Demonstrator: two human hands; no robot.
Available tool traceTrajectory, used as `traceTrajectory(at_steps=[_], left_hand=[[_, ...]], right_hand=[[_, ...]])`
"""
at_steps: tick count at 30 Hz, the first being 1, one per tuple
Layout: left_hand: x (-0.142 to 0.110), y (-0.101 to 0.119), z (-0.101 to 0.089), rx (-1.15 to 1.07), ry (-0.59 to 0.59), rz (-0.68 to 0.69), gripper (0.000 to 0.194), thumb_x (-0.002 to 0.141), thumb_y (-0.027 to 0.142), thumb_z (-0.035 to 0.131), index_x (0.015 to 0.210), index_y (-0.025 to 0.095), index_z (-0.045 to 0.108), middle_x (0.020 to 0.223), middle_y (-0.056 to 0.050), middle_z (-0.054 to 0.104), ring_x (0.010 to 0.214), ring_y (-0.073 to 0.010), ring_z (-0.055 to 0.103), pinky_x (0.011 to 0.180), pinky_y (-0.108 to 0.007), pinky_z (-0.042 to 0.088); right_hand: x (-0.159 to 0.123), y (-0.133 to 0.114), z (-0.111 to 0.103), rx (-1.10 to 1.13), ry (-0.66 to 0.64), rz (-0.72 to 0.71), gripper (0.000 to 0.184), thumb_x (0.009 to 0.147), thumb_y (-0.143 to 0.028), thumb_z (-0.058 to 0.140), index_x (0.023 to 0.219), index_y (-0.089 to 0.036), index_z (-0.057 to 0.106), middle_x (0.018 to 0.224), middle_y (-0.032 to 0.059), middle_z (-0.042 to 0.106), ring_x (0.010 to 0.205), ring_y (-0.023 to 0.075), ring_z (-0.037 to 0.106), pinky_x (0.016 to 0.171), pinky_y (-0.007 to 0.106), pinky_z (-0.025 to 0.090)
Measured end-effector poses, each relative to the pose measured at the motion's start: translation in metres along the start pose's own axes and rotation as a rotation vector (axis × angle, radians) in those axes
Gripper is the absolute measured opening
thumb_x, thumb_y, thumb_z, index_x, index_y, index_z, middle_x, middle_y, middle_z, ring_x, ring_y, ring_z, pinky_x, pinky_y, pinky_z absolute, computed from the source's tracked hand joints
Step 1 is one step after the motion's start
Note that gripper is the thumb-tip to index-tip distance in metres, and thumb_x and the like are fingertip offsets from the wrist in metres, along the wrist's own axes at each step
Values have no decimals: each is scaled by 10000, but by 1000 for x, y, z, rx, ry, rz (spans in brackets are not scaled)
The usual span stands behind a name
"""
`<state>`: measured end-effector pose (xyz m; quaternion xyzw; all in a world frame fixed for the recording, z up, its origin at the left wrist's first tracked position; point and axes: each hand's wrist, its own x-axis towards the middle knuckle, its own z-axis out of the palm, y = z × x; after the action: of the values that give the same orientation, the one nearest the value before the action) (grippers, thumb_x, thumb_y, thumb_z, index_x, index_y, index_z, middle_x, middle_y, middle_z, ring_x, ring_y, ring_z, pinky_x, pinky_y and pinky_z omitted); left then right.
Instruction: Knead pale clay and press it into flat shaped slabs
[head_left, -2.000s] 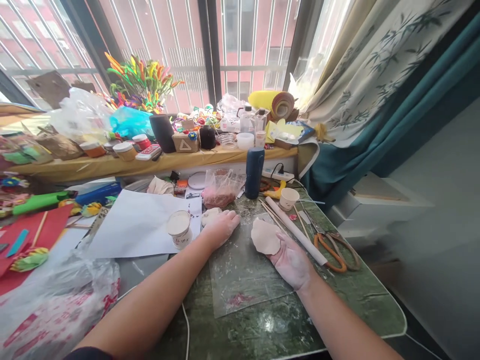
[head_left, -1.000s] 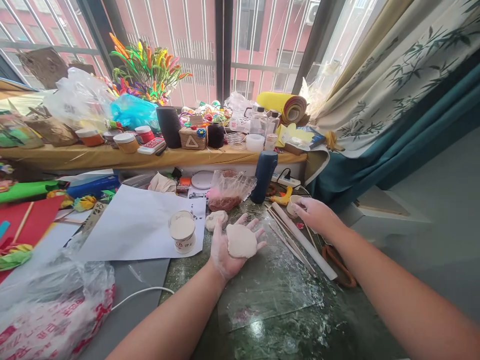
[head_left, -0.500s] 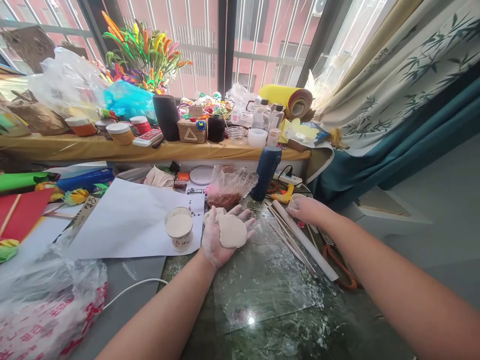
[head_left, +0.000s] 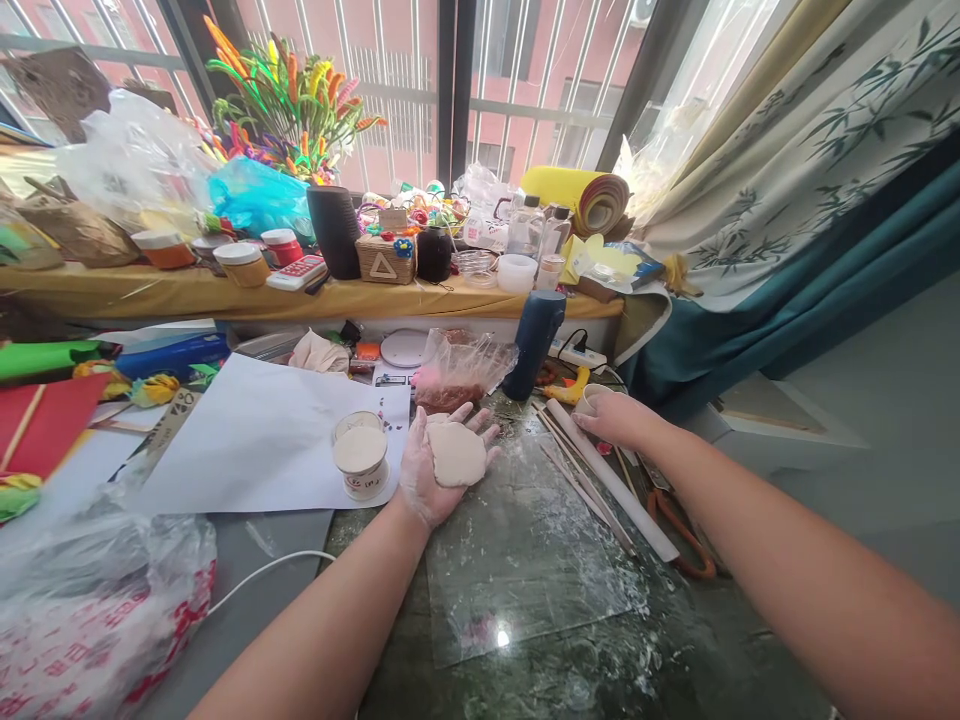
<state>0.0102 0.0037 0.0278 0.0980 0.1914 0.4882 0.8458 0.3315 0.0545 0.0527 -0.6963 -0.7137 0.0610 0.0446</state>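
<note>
Palm up over the dark table, my left hand [head_left: 431,478] has its fingers spread, and a flat, roundish slab of off-white clay [head_left: 459,455] rests across the palm and fingers. White residue coats the fingers and wrist. At the far right, my right hand [head_left: 621,420] is closed at the side of a small pale cup [head_left: 592,396]; part of the cup is hidden by the hand. Left of my left hand, a tub [head_left: 361,470] with a whitish top stands on a white paper sheet [head_left: 247,430].
A pale roller [head_left: 615,480] and thin wooden sticks [head_left: 577,470] lie between my hands. Scissors with orange handles [head_left: 686,540] lie near my right forearm. Behind stand a dark blue bottle [head_left: 534,345] and a yellow glue gun [head_left: 571,386]. A clear sheet [head_left: 525,590] covers the table in front.
My left hand, with the clay slab, has shifted slightly left and up, and the slab sits over the pale lump seen behind it before. My right hand stays at the cup.
</note>
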Motion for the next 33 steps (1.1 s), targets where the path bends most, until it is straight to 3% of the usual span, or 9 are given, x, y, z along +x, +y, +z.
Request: traceTrajectory(at_steps=[4, 7, 9, 14, 16, 20, 24, 29, 33], left_hand=[[3, 0, -4, -12, -1, 15, 653, 921, 673, 461, 1313, 167, 589, 1462, -194, 538, 1341, -404, 522, 1013, -582, 489], [4, -1, -6, -32, -11, 46, 651, 916, 675, 467, 1299, 167, 603, 1443, -193, 557, 1341, -406, 521, 1018, -585, 484], [4, -2, -7, -53, -24, 78, 653, 914, 678, 465, 1292, 166, 608, 1443, -192, 559, 1350, -409, 512, 1028, -588, 475], [3, -3, -7, -90, -52, 128, 668, 911, 671, 480, 1326, 159, 589, 1453, -205, 551, 1372, -409, 490, 1054, -597, 449], [3, -3, -6, -90, -45, 129, 667, 903, 670, 493, 1316, 156, 597, 1450, -208, 553, 1369, -413, 492, 1057, -598, 446], [2, -4, -4, -76, -24, 126, 659, 897, 671, 501, 1280, 148, 622, 1446, -212, 557, 1364, -411, 499, 1054, -585, 455], [1, -5, -3, -73, -32, 133, 655, 900, 664, 498, 1292, 153, 618, 1442, -209, 563, 1368, -411, 496, 1050, -595, 458], [4, -7, -6, -50, -57, 103, 659, 910, 676, 475, 1273, 147, 628, 1466, -197, 544, 1377, -421, 482, 1047, -584, 467], [5, -9, -5, -28, -37, 90, 651, 917, 656, 478, 1303, 149, 612, 1456, -204, 550, 1368, -412, 496, 1040, -585, 475]], right_hand=[[-19, -17, -13, -40, 112, -41, 318, 950, -372, 490, 867, -179, 729, 958, 133, 745, 990, 299, 668, 868, 376, 481], [-60, -59, 2, 101, 221, -178, 384, 1014, -339, 389, 1016, -181, 739, 1112, 128, 744, 1103, 278, 650, 1005, 389, 453], [-95, -98, 23, 236, 15, -389, 379, 1010, -368, 424, 1153, -200, 731, 1235, 104, 726, 1172, 261, 638, 1046, 386, 455], [-150, -165, 59, 316, -226, -622, 682, 951, -536, 538, 1524, -178, 449, 1602, 118, 402, 1503, 298, 310, 1259, 499, 135], [-147, -167, 59, 328, -248, -614, 645, 966, -509, 521, 1523, -191, 453, 1604, 105, 402, 1502, 277, 318, 1265, 475, 129], [-131, -158, 50, 237, -135, -311, 652, 991, -438, 478, 1518, -58, 430, 1608, 209, 350, 1517, 333, 270, 1254, 528, 139], [-138, -150, 49, 317, -280, -699, 630, 970, -502, 523, 1515, -192, 466, 1610, 96, 393, 1511, 269, 301, 1271, 456, 126], [-154, -136, 52, 263, -170, -291, 654, 1006, -492, 430, 1545, -122, 404, 1636, 143, 313, 1533, 324, 228, 1250, 537, 169], [-159, -134, 54, 336, -276, -678, 614, 978, -525, 503, 1517, -233, 468, 1607, 69, 398, 1516, 282, 289, 1266, 493, 150]])
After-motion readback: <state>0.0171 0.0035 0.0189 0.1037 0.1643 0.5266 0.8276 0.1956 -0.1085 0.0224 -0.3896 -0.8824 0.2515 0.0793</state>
